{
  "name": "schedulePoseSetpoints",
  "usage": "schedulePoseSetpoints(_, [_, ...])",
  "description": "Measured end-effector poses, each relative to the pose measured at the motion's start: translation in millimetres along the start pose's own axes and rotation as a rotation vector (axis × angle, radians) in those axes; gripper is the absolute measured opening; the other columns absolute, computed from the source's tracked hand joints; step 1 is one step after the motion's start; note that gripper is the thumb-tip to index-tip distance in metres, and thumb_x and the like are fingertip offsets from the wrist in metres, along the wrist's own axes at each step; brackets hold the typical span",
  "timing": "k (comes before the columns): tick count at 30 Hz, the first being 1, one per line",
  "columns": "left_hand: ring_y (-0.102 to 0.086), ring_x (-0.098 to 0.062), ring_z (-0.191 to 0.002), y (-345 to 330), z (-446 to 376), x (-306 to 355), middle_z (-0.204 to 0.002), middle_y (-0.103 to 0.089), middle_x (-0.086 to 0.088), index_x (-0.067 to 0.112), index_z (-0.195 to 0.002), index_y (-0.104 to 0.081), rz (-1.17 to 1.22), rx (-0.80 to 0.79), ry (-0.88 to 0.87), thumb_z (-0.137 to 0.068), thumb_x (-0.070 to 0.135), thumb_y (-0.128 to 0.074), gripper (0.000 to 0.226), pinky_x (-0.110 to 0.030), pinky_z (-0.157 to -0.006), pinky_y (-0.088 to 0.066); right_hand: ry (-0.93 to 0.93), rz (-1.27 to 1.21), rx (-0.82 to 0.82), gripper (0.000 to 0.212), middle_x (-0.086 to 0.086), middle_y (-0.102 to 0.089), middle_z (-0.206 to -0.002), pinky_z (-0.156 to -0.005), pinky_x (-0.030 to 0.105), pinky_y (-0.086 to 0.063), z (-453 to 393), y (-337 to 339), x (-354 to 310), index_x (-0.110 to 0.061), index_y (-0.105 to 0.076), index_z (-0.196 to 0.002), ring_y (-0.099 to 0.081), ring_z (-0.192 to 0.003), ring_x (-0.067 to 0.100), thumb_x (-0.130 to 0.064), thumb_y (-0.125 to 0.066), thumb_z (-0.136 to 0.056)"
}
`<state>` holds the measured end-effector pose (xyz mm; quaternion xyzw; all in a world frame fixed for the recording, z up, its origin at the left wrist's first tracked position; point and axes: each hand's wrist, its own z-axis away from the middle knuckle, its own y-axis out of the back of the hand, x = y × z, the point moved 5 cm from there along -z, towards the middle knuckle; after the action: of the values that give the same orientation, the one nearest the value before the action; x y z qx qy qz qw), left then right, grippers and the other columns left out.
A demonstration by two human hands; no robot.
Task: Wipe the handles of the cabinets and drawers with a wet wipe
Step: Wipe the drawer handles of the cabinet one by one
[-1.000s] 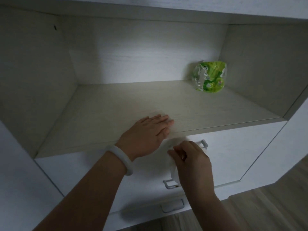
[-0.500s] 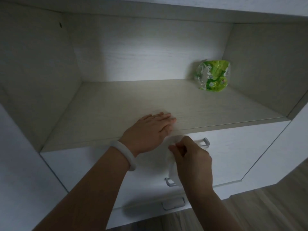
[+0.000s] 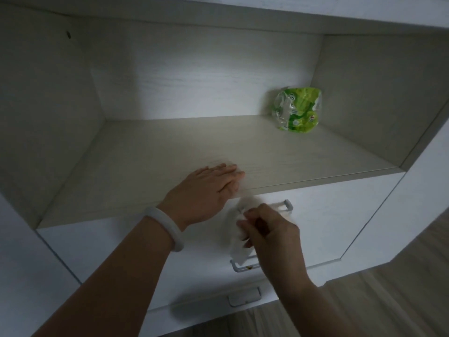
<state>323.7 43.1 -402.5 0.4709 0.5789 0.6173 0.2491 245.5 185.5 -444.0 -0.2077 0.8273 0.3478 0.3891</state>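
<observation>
My right hand (image 3: pixel 269 237) pinches a white wet wipe (image 3: pixel 237 242) against the left part of the top drawer's grey handle (image 3: pixel 284 205); the wipe hangs down over the drawer front. My left hand (image 3: pixel 206 190), with a white bangle on its wrist, rests flat with straight fingers on the front edge of the open shelf (image 3: pixel 291 161) just above that drawer. A second drawer handle (image 3: pixel 239 268) shows below the wipe, partly covered by it. A third handle (image 3: pixel 244 296) sits lower.
A green wet-wipe packet (image 3: pixel 297 109) stands at the back right of the shelf. White cabinet panels (image 3: pixel 413 203) flank the drawers on both sides. Wooden floor (image 3: pixel 388 300) lies at the lower right.
My right hand with the wipe has slid slightly left along the top handle, baring more of the handle's right end. The left hand stays on the shelf edge. The camera has shifted a little.
</observation>
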Motion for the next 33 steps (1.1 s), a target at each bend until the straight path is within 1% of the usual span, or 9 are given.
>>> schedulePoseSetpoints(4, [-0.006, 0.003, -0.145, -0.2, 1.1, -0.4, -0.158, -0.014, 0.020, 0.039, -0.149, -0.025, -0.002, -0.015, -0.013, -0.104, 0.042, -0.021, 0.045, -0.024, -0.118, -0.003, -0.039, -0.085, 0.026, 0.023, -0.007, -0.071, -0.073, -0.061, 0.018, -0.056, -6.4, 19.0, 8.5, -0.028, -0.069, -0.079, -0.067, -0.060, 0.008, -0.005, -0.074, -0.080])
schedulePoseSetpoints(8, [-0.007, 0.003, -0.145, -1.7, -2.4, -1.9, -0.158, -0.015, 0.020, 0.040, -0.148, -0.026, -0.011, -0.005, -0.004, -0.103, 0.042, -0.022, 0.045, -0.024, -0.118, -0.004, -0.208, -0.253, 0.160, 0.015, -0.006, -0.074, -0.080, -0.062, 0.019, -0.055, -6.9, 42.2, 24.1, -0.017, -0.072, -0.077, -0.068, -0.064, 0.015, -0.002, -0.074, -0.080])
schedulePoseSetpoints(14, [-0.007, 0.003, -0.145, -1.7, -1.9, -1.8, -0.158, -0.015, 0.021, 0.040, -0.147, -0.027, -0.003, 0.004, -0.008, -0.103, 0.042, -0.023, 0.044, -0.025, -0.119, -0.004, 0.039, -0.011, 0.049, 0.031, -0.025, -0.069, -0.081, -0.066, 0.014, -0.053, 3.1, 9.3, 1.6, -0.039, -0.066, -0.087, -0.067, -0.069, 0.001, -0.008, -0.072, -0.084])
schedulePoseSetpoints(17, [-0.007, 0.003, -0.145, -1.1, -0.7, -1.1, -0.158, -0.015, 0.021, 0.040, -0.148, -0.027, -0.010, -0.004, -0.011, -0.103, 0.042, -0.024, 0.045, -0.025, -0.119, -0.005, -0.055, 0.054, 0.278, 0.027, -0.021, -0.070, -0.082, -0.072, 0.008, -0.049, 3.1, 41.9, 19.0, -0.039, -0.067, -0.087, -0.068, -0.075, 0.000, -0.012, -0.073, -0.084])
schedulePoseSetpoints(19, [-0.007, 0.002, -0.145, -1.4, -0.6, -1.1, -0.158, -0.014, 0.020, 0.040, -0.148, -0.027, -0.019, 0.000, -0.007, -0.102, 0.043, -0.025, 0.046, -0.024, -0.118, -0.004, -0.135, 0.100, 0.456, 0.019, -0.010, -0.069, -0.090, -0.073, 0.002, -0.043, 8.0, 66.4, 28.7, -0.034, -0.068, -0.086, -0.066, -0.080, 0.003, -0.015, -0.072, -0.084])
schedulePoseSetpoints(21, [-0.007, 0.002, -0.145, -1.6, -1.5, -0.5, -0.158, -0.014, 0.019, 0.039, -0.149, -0.026, -0.036, 0.003, -0.010, -0.102, 0.044, -0.025, 0.047, -0.024, -0.118, -0.004, -0.226, 0.040, 0.532, 0.011, -0.004, -0.068, -0.099, -0.078, 0.009, -0.045, 8.0, 77.3, 36.6, -0.031, -0.071, -0.088, -0.065, -0.086, 0.006, -0.021, -0.073, -0.083])
schedulePoseSetpoints(26, [-0.008, 0.002, -0.145, -0.9, -1.3, 0.3, -0.158, -0.015, 0.019, 0.039, -0.149, -0.027, -0.035, 0.011, -0.004, -0.102, 0.045, -0.026, 0.047, -0.026, -0.119, -0.005, -0.441, -0.373, 0.431, 0.012, -0.008, -0.075, -0.088, -0.084, 0.028, -0.054, -3.2, 56.4, 46.8, -0.020, -0.076, -0.093, -0.069, -0.090, 0.009, -0.016, -0.065, -0.091])
schedulePoseSetpoints(28, [-0.007, 0.001, -0.146, -1.2, -1.1, 0.0, -0.159, -0.015, 0.018, 0.038, -0.149, -0.026, -0.034, 0.006, -0.007, -0.102, 0.045, -0.026, 0.048, -0.026, -0.119, -0.005, -0.480, -0.455, 0.432, 0.014, -0.005, -0.075, -0.086, -0.080, 0.027, -0.057, -1.3, 48.3, 46.8, -0.016, -0.075, -0.092, -0.070, -0.087, 0.012, -0.014, -0.062, -0.092])
schedulePoseSetpoints(33, [-0.009, 0.000, -0.146, -0.3, -1.7, 0.2, -0.159, -0.016, 0.017, 0.038, -0.148, -0.028, -0.025, 0.018, -0.010, -0.102, 0.045, -0.028, 0.047, -0.027, -0.119, -0.006, -0.458, -0.410, 0.411, 0.014, 0.000, -0.073, -0.078, -0.071, 0.019, -0.057, 7.8, 45.8, 39.8, -0.014, -0.075, -0.087, -0.069, -0.079, 0.013, -0.014, -0.061, -0.092])
